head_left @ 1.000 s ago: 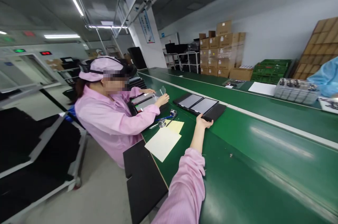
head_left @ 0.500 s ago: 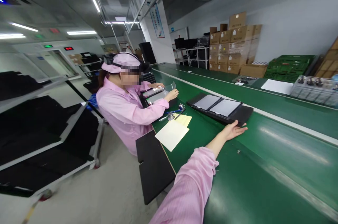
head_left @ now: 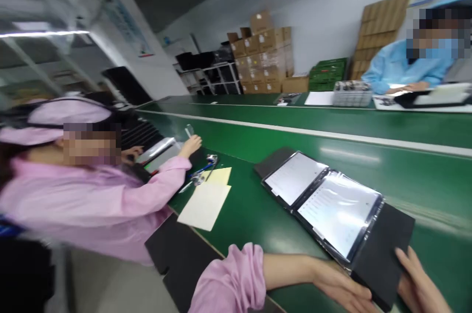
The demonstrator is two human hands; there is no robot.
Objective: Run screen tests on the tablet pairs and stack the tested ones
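Observation:
A black folder [head_left: 385, 249] lies spread out on the green worktop, with white sheets [head_left: 341, 212] in clear sleeves inside it. My left hand [head_left: 341, 283] is against the near edge of its right-hand flap, fingers stretched out straight and pointing right. At the flap's right edge is my right hand [head_left: 420, 281], its thumb against the black board and the other fingers partly hidden beside or below it. The two hands are on either side of the flap's near corner.
To the left, a co-worker in pink [head_left: 121, 200] handles a clear sheet over another folder. Pale papers [head_left: 206, 205], pens and metal clips lie between us. Across the white strip [head_left: 295, 129], a person in blue [head_left: 391, 65] sits near a clear tray [head_left: 352, 94].
My view has swung right and come closer to the folder. My right hand has entered at the folder's right edge. My left hand stays at its near side. The co-worker's clear sheet is still held up.

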